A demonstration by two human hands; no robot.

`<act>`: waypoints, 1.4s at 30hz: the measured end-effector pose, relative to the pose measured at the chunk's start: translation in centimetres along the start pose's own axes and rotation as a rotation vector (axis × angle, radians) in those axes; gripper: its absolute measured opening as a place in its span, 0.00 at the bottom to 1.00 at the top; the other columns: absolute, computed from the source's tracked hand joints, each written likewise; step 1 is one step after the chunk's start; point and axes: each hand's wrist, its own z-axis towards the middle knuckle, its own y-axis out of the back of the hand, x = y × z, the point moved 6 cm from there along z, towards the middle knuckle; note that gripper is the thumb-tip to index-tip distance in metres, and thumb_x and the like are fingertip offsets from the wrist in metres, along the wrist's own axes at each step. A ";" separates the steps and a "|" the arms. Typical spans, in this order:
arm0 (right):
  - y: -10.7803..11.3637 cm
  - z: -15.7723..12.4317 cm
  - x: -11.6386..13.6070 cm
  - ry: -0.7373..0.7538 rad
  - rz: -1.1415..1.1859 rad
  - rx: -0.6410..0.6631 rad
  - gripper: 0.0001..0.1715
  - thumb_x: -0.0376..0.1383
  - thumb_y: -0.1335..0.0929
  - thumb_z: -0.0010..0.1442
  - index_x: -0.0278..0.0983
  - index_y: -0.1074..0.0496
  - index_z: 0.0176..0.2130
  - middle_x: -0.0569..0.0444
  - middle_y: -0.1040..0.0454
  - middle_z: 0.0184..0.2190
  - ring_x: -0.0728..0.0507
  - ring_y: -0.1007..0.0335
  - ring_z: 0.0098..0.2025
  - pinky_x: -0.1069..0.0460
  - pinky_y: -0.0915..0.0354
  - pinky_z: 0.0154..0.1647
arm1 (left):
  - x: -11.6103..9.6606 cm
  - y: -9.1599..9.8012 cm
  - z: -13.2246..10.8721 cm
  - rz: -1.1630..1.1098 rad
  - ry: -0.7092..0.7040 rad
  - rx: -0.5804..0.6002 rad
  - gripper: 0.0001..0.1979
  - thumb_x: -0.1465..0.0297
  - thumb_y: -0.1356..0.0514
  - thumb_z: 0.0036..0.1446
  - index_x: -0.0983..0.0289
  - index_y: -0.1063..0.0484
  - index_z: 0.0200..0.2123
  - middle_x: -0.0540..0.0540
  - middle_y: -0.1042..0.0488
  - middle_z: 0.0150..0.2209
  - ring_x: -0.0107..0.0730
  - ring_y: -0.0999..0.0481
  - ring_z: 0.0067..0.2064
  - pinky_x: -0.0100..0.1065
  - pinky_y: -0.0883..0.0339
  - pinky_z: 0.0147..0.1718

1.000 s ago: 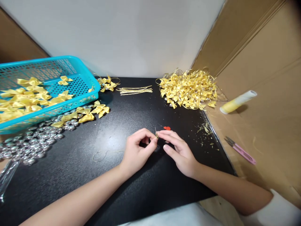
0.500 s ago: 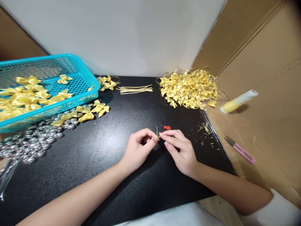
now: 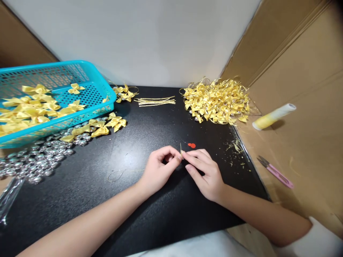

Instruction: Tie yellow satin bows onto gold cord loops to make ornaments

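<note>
Both hands — left hand (image 3: 157,171), right hand (image 3: 206,173) — pinch one gold thread (image 3: 181,151).

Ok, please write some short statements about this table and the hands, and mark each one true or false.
1. Both hands, left and right, pinch a thin gold cord between them. True.
2. The basket is red. False: it is blue, with yellow bows inside.
3. The scissors lie on the cardboard at the right. True.
4. The right hand holds the spool. False: the spool lies apart, on the cardboard.
5. A pile of finished bows sits at the far right of the black table. True.
</note>
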 end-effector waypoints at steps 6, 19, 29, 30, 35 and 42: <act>0.7 0.6 0.1 0.016 -0.047 -0.011 0.23 0.30 0.36 0.65 0.49 0.28 0.56 0.52 0.23 0.41 0.42 0.29 0.43 0.43 0.33 0.44 | -0.3 -0.3 -0.1 0.022 -0.024 0.064 0.07 0.68 0.39 0.53 0.64 0.27 0.24 0.49 0.30 0.22 0.26 0.36 0.26 0.30 0.41 0.28; 1.2 2.1 -0.2 -0.008 -0.062 -0.027 0.06 0.32 0.30 0.61 0.42 0.21 0.35 0.54 0.22 0.33 0.43 0.29 0.40 0.44 0.37 0.44 | -0.4 -0.7 -0.1 0.132 -0.092 0.192 0.08 0.69 0.40 0.55 0.63 0.27 0.25 0.49 0.29 0.25 0.30 0.33 0.31 0.32 0.41 0.34; 1.0 2.9 -0.8 -0.026 0.033 0.221 0.08 0.39 0.30 0.63 0.40 0.26 0.32 0.55 0.23 0.33 0.44 0.31 0.41 0.45 0.44 0.47 | -0.3 -1.3 -0.2 0.136 -0.070 0.340 0.08 0.69 0.41 0.57 0.63 0.30 0.26 0.49 0.30 0.27 0.30 0.33 0.33 0.32 0.41 0.35; 1.0 2.9 -0.8 -0.032 0.032 0.240 0.09 0.40 0.30 0.63 0.40 0.27 0.32 0.55 0.23 0.33 0.44 0.31 0.41 0.45 0.45 0.48 | -0.4 -1.4 -0.3 0.141 -0.075 0.350 0.08 0.69 0.42 0.57 0.63 0.30 0.26 0.49 0.30 0.27 0.30 0.34 0.33 0.32 0.42 0.35; 0.9 3.0 -0.9 -0.041 0.024 0.303 0.10 0.41 0.31 0.64 0.40 0.28 0.32 0.55 0.23 0.34 0.44 0.32 0.42 0.45 0.47 0.49 | -0.7 -1.4 -0.3 0.159 -0.101 0.373 0.08 0.69 0.43 0.58 0.63 0.31 0.26 0.49 0.31 0.27 0.30 0.35 0.33 0.32 0.42 0.36; 1.1 2.9 -1.1 -0.030 0.005 0.317 0.06 0.38 0.29 0.62 0.39 0.29 0.33 0.56 0.24 0.35 0.44 0.33 0.43 0.45 0.48 0.50 | -0.5 -1.4 -0.4 0.171 -0.104 0.368 0.08 0.69 0.43 0.57 0.63 0.30 0.26 0.49 0.31 0.27 0.30 0.34 0.34 0.32 0.42 0.36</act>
